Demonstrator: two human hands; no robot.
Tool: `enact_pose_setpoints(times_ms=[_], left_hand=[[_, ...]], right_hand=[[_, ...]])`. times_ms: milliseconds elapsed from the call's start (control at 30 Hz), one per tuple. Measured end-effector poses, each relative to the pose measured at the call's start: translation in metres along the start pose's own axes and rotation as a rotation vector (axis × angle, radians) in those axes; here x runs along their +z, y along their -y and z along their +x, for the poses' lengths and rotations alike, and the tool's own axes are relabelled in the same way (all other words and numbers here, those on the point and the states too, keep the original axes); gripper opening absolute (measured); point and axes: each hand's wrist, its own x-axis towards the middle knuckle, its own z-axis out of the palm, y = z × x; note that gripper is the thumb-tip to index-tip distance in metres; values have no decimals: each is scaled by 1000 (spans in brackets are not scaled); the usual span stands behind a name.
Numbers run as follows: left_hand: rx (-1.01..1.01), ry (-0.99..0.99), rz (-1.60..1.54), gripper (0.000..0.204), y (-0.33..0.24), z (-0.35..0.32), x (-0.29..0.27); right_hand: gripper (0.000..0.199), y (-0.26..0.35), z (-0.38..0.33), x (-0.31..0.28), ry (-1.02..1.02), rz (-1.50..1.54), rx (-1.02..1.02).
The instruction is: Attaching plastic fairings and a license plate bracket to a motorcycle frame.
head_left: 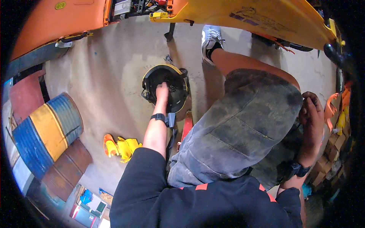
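My left hand [162,90] reaches down into a round black container [177,103] with a yellow rim that stands on the floor. Its fingertips are together among small dark bits [174,88], and whatever they pinch is hidden. A black band circles my left wrist. Beside my raised knee, my right hand [312,114] hangs with loosely bent fingers, some of them dark with grime. Nothing shows in it. Close to the container, a red bar-shaped thing [187,124] lies partly under my leg.
Orange [64,22] and yellow [251,15] vehicle panels overhang the far side. A blue and yellow drum [48,131] lies at left, near a rusty one [67,169]. Yellow pieces [128,148] and an orange piece [110,146] sit on the floor. Clutter [330,155] lines the right.
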Motion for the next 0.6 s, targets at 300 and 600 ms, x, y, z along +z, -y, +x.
enact_pose_setpoints(times_ms=[300, 600], left_hand=[[-152, 705, -1688, 17, -1, -26, -52], [183, 164, -249, 26, -6, 13, -51]], right_hand=[[22, 3, -7, 5, 22, -17, -26], [24, -3, -2, -3, 40, -62, -52]])
